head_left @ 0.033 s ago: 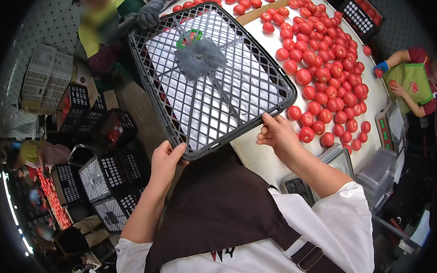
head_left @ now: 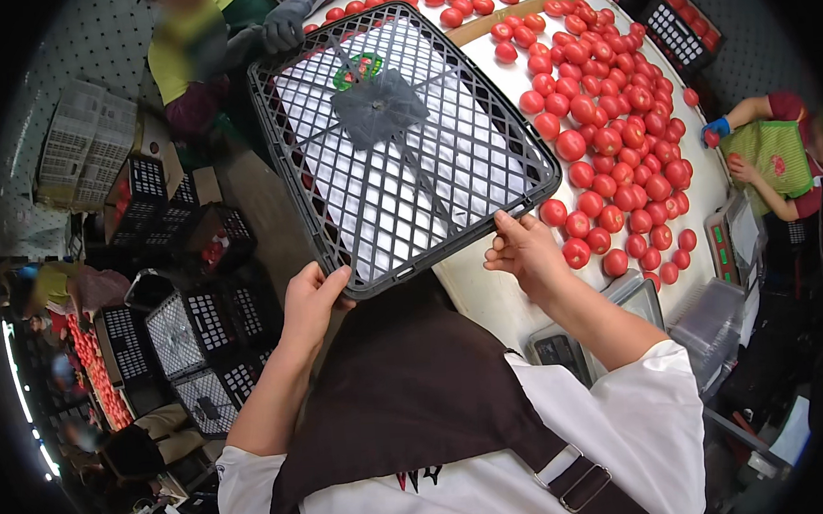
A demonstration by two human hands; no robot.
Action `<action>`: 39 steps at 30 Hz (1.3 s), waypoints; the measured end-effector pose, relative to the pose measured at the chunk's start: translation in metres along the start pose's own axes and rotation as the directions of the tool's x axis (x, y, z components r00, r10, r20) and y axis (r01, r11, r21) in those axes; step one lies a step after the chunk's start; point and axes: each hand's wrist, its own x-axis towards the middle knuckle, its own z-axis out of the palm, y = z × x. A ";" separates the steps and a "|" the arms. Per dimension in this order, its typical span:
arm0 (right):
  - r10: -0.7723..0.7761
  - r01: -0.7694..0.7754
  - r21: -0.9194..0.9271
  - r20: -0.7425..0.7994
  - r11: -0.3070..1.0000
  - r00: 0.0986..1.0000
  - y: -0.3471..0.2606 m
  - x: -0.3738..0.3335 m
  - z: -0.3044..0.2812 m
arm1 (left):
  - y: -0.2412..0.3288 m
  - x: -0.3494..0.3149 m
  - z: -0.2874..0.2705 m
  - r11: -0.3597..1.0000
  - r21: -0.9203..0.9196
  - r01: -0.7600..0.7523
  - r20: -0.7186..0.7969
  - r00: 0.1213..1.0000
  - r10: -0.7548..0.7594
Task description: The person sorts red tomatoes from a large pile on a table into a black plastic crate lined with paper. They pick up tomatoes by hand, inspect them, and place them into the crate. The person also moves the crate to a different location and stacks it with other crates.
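Observation:
A black plastic lattice lid [head_left: 379, 110] with a solid middle patch lies in front of me, tilted toward the left. Through its openings show a white sheet and a green and red label [head_left: 357, 71]; what lies deeper is mostly hidden. My left hand [head_left: 312, 298] is closed on the lid's near left corner, thumb on top. At the near right edge, my right hand [head_left: 521, 248] pinches the rim between thumb and curled fingers. A co-worker's grey-gloved hand [head_left: 284, 28] is by the far left corner. Loose red tomatoes [head_left: 622, 147] spread beside the lid on the right.
The tomatoes lie on a white table [head_left: 477, 286]. A digital scale [head_left: 723, 243] and stacked clear plastic trays [head_left: 708, 313] are at right, near a person with a blue glove [head_left: 716, 132]. Black crates [head_left: 176, 332] and cardboard boxes [head_left: 85, 138] stand at left.
The lid has shifted very slightly to the right, with both my hands keeping the same hold.

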 end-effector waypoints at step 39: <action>-0.546 0.746 -0.666 0.624 0.001 0.559 -0.029 0.024 0.024 | 0.044 -0.008 -0.073 0.803 -0.576 -0.152 -0.045 0.987 0.154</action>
